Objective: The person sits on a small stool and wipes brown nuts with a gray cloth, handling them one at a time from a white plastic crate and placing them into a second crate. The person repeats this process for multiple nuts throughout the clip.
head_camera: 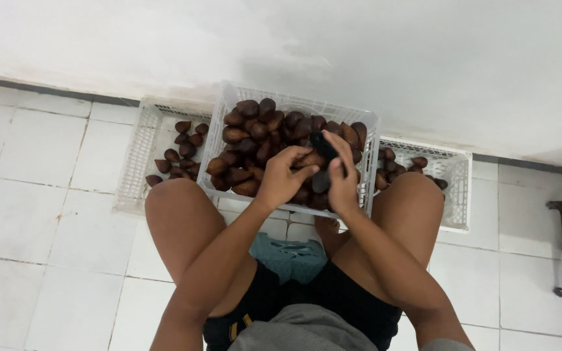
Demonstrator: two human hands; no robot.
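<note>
1. No labels, signs or screens in view.
2. Only containers: three white plastic lattice crates on the tiled floor by the wall — middle crate [229, 110] heaped with brown scaly fruit, left crate [134, 162] and right crate [456, 195] sparsely filled.

soft, even daylight, white wall slightly overexposed, faint shadows under the crates, mild softness throughout

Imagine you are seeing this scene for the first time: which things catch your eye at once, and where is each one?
The white crate heaped with dark brown scaly fruit stands out, at centre against the wall. Over it, the left hand holds one fruit while the right hand grips a black tool. Two emptier white crates sit beside it, left and right, on the white tiled floor.
</note>
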